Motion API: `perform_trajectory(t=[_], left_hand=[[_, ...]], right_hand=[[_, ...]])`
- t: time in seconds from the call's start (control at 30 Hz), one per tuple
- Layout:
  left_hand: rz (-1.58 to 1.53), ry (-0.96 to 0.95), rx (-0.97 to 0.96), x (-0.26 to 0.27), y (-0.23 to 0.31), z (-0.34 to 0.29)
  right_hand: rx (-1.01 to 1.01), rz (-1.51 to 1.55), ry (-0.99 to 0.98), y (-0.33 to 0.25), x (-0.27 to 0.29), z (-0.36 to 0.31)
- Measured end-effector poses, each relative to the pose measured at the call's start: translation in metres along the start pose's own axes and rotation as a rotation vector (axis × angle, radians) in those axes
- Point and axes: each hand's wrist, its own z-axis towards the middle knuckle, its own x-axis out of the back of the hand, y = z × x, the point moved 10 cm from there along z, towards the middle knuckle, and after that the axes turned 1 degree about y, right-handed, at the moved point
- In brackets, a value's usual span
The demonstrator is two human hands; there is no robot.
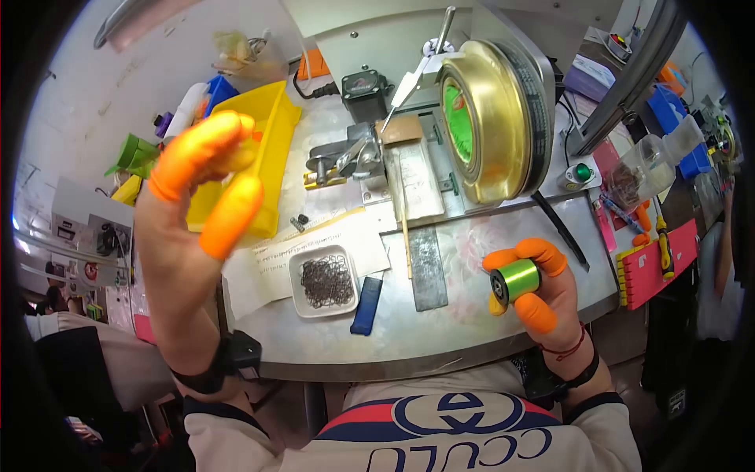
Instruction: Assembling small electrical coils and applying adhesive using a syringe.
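The right grip [557, 299] clasps a glossy green-wound black spool [521, 280], likely positioning it, next needing steadiness; the left grip [174, 216] has unclear hold.

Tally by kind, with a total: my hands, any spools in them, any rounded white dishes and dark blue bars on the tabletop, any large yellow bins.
Hands: 2 (left hand, right hand)
Green spool: 1
White dish: 1
Dark blue bar: 1
Yellow bin: 1
Total: 6

the small spool [499, 287], wound with shiny yellow-green strand [524, 278], was held on its side in the right hand [555, 297], well right of the white dish [333, 310], dark end facing dishward.
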Motion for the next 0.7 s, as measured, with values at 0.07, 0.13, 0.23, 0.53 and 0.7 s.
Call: perform_trajectory(t=[0.07, 0.13, 0.23, 0.53, 0.7], left_hand=[[0.005, -0.079, 0.046, -0.004, 0.002, 0.032], [-0.052, -0.194, 0.102, -0.023, -0.015, 0.06], [-0.048, -0.388, 0.139, -0.062, -0.038, 0.085], [-0.355, -0.605, -0.065, -0.138, -0.024, 0.122], [-0.463, -0.641, -0.005, -0.144, -0.021, 0.129]], right_hand=[[-0.005, 0.021, 0.007, -0.004, 0.001, 0.0], [-0.041, 0.031, -0.005, 0.002, 0.003, 0.004], [-0.065, 0.006, -0.026, 0.006, 0.005, 0.009], [-0.163, 0.067, -0.024, 0.014, 0.009, 0.009], [-0.225, 0.03, -0.022, 0.018, 0.01, 0.011]])
